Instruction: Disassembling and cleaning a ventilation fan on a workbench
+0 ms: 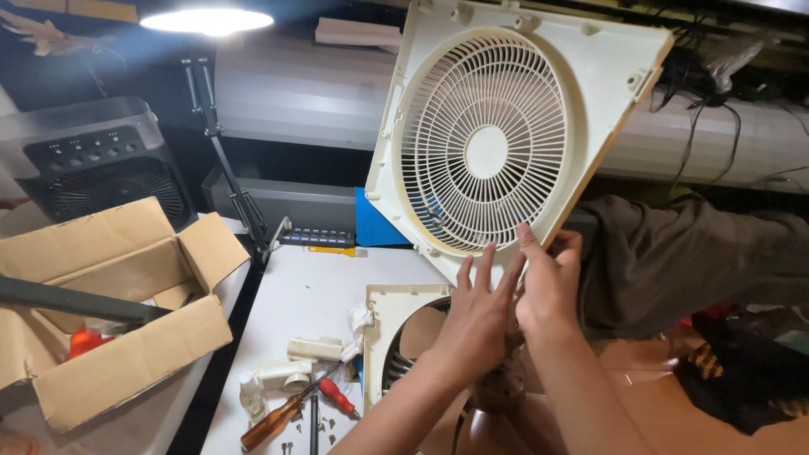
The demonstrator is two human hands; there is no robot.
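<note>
A cream square fan front panel (506, 126) with a round grille stands tilted up above the white table. My left hand (476, 316) presses flat against its lower edge, fingers spread. My right hand (548, 282) grips that same lower edge beside the left. Below them lies the fan's rear housing (389, 316), also cream, with its round opening partly hidden by my arms.
An open cardboard box (126, 303) sits at the left, a black fan (93, 164) behind it. On the white table (312, 286) lie screwdrivers (286, 413), small screws, a little bottle and cream plastic parts. A lamp (206, 21) shines above. Dark cloth (674, 261) lies at right.
</note>
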